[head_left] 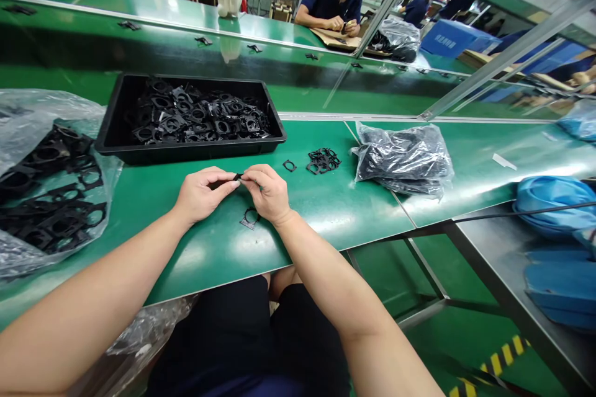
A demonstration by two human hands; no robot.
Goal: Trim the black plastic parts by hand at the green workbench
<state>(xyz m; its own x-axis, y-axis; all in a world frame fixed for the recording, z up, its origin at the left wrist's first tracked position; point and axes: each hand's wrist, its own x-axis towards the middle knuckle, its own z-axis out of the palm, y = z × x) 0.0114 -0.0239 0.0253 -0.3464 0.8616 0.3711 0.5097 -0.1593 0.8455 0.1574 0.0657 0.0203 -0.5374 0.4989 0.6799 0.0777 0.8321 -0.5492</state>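
Observation:
My left hand [203, 193] and my right hand [269, 191] meet above the green bench. Both are closed, fingertips pinching a small black plastic part [238, 176] between them; most of it is hidden by the fingers. Just below my right hand, a flat black ring-shaped part [250, 218] with a square base lies on the bench. Beyond the hands rests a single thin black ring [289, 165], and beside it a small heap of black rings [323, 160].
A black tray [195, 152] full of black parts stands behind my hands. On the left lies an open clear bag [105, 167] of parts, on the right a closed bag [405, 158]. Behind runs a conveyor belt [288, 84] carrying spaced parts. A co-worker [328, 3] sits across.

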